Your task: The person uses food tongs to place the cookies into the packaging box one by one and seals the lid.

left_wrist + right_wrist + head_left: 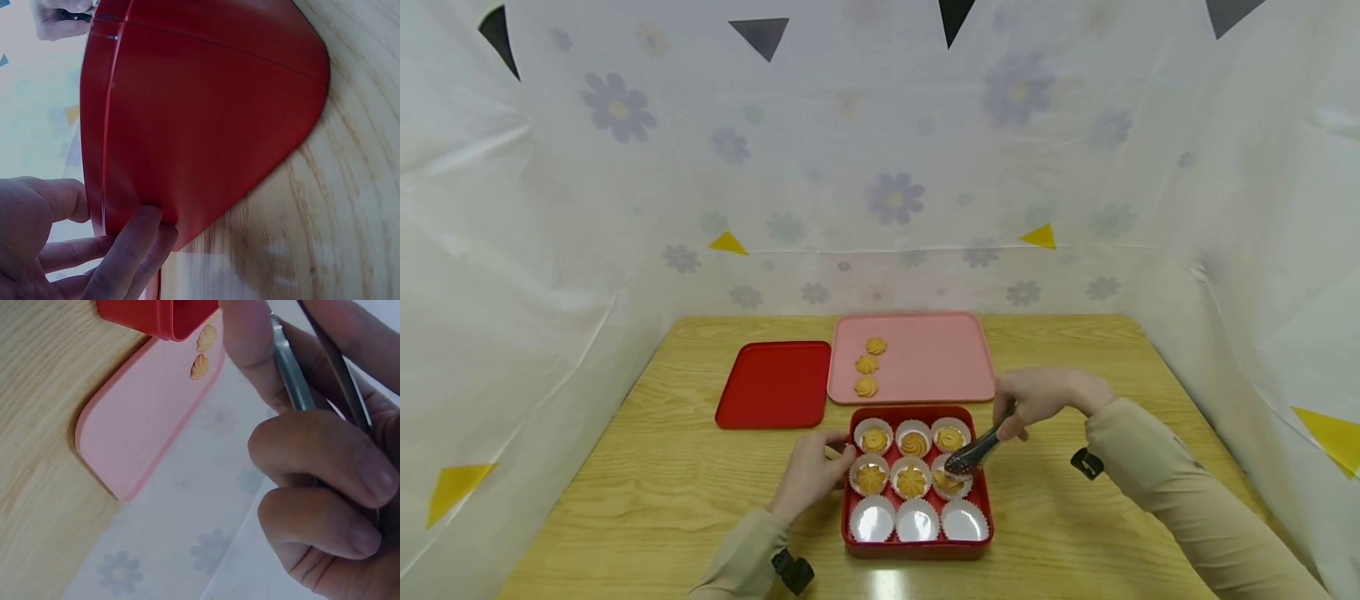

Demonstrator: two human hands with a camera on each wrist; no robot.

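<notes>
A red box (917, 551) holds white paper cups in rows, with piped cookies (912, 482) in the far and middle rows. White bottoms show in the near-row cups (917, 521). My right hand (1037, 400) holds a pair of dark tongs (981, 450); their tips are at the right cup of the middle row, over a cookie (947, 481) they partly cover. Whether the tips still pinch that cookie cannot be told. At the box's left side is my left hand (815, 472), its fairly straight fingers (128, 250) touching the outer wall (206, 112).
Beyond the box lies a pink tray (925, 358) with three cookies (867, 364) along its left part. A red tray (778, 385) sits to its left. A wooden table (677, 500) carries everything, with flowered white sheeting (895, 167) around it.
</notes>
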